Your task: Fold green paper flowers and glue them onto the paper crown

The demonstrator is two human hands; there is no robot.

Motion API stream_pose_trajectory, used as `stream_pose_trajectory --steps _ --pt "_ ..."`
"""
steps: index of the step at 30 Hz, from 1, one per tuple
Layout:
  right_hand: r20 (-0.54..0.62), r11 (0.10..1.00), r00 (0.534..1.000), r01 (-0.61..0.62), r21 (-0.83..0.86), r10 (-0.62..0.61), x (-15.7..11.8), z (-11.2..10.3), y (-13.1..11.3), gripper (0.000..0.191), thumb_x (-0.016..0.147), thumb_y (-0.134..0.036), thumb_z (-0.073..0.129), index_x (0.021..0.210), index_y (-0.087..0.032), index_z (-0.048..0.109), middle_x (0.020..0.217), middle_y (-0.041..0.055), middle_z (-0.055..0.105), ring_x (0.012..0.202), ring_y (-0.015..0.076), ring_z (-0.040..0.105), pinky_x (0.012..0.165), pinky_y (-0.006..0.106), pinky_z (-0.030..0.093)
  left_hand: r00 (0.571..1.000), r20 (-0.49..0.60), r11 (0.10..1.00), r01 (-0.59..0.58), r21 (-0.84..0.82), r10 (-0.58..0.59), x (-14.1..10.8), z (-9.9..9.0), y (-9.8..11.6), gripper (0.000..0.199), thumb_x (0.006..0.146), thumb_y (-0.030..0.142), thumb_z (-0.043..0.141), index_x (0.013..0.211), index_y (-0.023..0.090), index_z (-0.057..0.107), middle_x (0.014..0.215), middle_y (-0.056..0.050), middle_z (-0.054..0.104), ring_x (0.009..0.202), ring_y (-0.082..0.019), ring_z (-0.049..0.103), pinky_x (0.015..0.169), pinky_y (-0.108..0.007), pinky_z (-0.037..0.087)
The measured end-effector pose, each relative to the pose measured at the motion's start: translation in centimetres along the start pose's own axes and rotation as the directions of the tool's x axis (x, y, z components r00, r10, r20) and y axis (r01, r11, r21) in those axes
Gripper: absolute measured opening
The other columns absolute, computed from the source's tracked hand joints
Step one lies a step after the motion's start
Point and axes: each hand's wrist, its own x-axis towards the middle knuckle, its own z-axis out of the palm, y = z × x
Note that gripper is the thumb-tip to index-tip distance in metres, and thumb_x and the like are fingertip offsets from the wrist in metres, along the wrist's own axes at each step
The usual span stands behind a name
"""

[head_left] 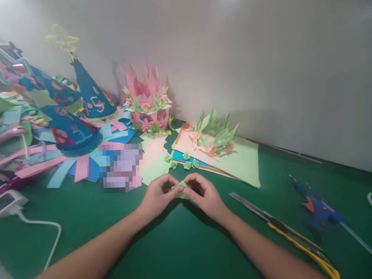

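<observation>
Between my fingertips is a small piece of light green folded paper (183, 192), held just above the green table. My left hand (160, 194) pinches its left side, thumb toward me. My right hand (206, 193) pinches the other side, and the two thumbs nearly meet. The fingers partly cover the paper, so its full shape is hidden. Just beyond my hands lie several green paper roses (187, 165). Behind them a green paper crown (216, 132) with peach flowers rests on stacked paper sheets (244, 162).
A yellow utility knife (286, 229), blade out, lies right of my hands. Farther right is a blue hot glue gun (316, 208). A pink paper crown (148, 100) stands by the wall. Blue cone hats (93, 92) and paper strips crowd the left; a white cable (39, 221) runs below.
</observation>
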Motion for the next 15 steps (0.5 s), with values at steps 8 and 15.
stream_pose_trajectory --steps 8,15 --pt "-0.028 0.999 0.999 0.024 0.034 -0.023 -0.01 0.03 -0.41 0.015 0.081 -0.03 0.056 0.071 -0.019 0.054 0.066 -0.0015 0.05 0.062 0.0116 0.048 0.058 0.023 0.041 0.998 0.049 0.985 -0.046 0.163 0.038 -0.26 0.13 -0.19 0.022 0.074 0.036 0.062 0.068 0.016 0.055 0.064 0.001 0.054 0.056 -0.01 0.047 0.053 -0.021 0.037" --pt "0.007 0.992 0.998 -0.065 0.108 0.064 -0.08 -0.12 -0.24 0.016 0.079 -0.033 0.058 0.076 -0.018 0.058 0.069 -0.0008 0.054 0.063 0.0112 0.049 0.059 0.023 0.042 0.995 0.094 0.999 0.037 -0.007 -0.036 -0.14 0.29 0.24 0.023 0.072 0.036 0.063 0.071 0.015 0.054 0.063 0.003 0.051 0.057 -0.008 0.046 0.054 -0.02 0.037"
